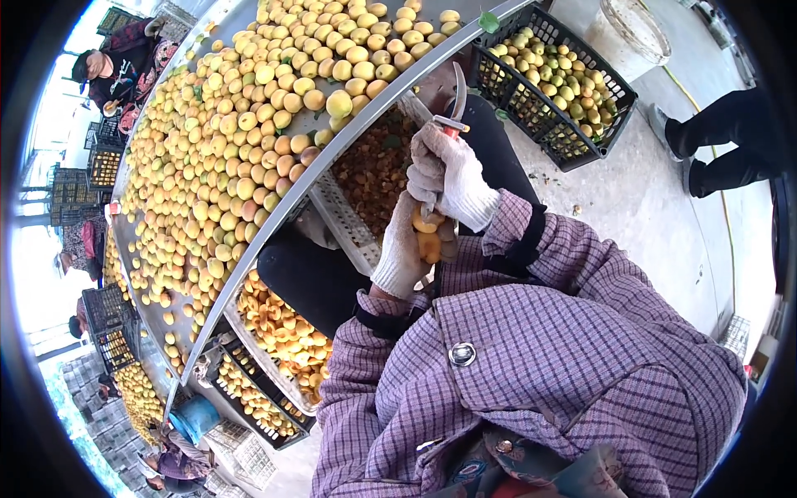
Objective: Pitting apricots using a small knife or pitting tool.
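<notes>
My right hand (457, 168), in a white knit glove, is closed on a small curved knife (459, 99) with a red handle; its blade points up, away from me. Just below it, my left hand (401, 249), gloved too, holds apricot halves (428, 239) with orange flesh showing. The fingers of both hands meet above the fruit. Under and beyond the hands stands a pale crate (345, 215) of brown apricot pits. Many whole yellow apricots (243, 149) cover the metal table (336, 140) in front of me.
A white crate (233, 314) of opened apricots and a black crate (292, 439) are at lower left. Another black crate (563, 165) of greenish fruit and a white bucket (629, 37) stand at upper right. A person's legs (722, 140) are at right; other people sit across the table.
</notes>
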The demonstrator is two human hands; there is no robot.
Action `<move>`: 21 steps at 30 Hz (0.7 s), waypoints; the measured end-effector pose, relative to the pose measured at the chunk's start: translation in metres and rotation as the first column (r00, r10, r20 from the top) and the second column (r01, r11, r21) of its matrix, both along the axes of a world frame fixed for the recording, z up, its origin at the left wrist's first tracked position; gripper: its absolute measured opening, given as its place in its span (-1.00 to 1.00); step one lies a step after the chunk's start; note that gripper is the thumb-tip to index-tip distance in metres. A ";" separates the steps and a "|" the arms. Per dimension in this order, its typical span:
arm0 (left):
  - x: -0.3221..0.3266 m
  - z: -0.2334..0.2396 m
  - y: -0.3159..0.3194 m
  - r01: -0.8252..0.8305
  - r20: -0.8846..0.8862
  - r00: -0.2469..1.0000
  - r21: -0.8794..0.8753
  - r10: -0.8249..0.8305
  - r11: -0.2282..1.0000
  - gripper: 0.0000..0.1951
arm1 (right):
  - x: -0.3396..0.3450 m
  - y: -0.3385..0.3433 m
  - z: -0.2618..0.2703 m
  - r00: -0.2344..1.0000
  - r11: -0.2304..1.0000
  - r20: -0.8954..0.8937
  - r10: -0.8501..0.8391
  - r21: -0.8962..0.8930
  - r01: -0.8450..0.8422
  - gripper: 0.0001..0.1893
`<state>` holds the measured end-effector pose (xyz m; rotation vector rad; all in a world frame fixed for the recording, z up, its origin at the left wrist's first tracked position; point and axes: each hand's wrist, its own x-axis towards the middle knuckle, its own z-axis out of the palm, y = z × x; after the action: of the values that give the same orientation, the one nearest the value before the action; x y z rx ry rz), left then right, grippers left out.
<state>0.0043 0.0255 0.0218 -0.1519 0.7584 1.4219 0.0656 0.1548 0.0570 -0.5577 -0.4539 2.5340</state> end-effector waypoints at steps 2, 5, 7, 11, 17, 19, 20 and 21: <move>0.000 -0.003 -0.001 -0.020 0.047 0.999 0.073 0.017 0.997 -0.54 | -0.001 0.008 0.001 1.000 0.988 -0.010 0.018 -0.152 -0.019 -0.68; -0.003 -0.011 0.000 -0.069 0.070 0.995 -0.036 0.072 0.997 -0.49 | -0.005 0.011 -0.003 0.997 0.990 0.015 0.076 -0.120 -0.073 -0.67; -0.011 -0.012 0.002 -0.055 0.157 0.986 0.011 0.053 0.998 -0.46 | -0.011 0.011 -0.005 0.993 0.993 0.016 0.114 -0.042 -0.113 -0.68; -0.021 0.000 0.010 -0.218 -0.094 0.974 -0.107 0.208 0.970 -0.46 | -0.003 0.019 -0.003 0.982 0.974 0.065 0.178 0.127 -0.185 -0.73; -0.045 0.007 -0.001 -0.280 -0.124 0.949 0.089 0.290 0.956 -0.42 | -0.009 0.015 -0.017 0.852 0.828 0.523 0.025 0.467 -0.310 -0.88; -0.050 0.010 -0.006 -0.350 -0.096 0.927 0.120 0.362 0.929 -0.43 | -0.011 0.008 -0.017 0.803 0.762 0.595 -0.018 0.528 -0.374 -0.81; -0.058 0.006 -0.011 -0.366 -0.100 0.920 0.129 0.379 0.922 -0.43 | -0.013 0.007 -0.017 0.808 0.752 0.589 -0.007 0.536 -0.384 -0.81; -0.063 0.005 -0.013 -0.325 -0.070 0.935 0.221 0.347 0.920 -0.43 | -0.013 0.006 -0.020 0.805 0.690 0.592 -0.046 0.602 -0.403 -0.78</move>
<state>-0.0592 0.0126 0.0272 -0.0444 0.6890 1.8411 0.0529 0.1608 0.0369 -0.9774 -1.7060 2.0447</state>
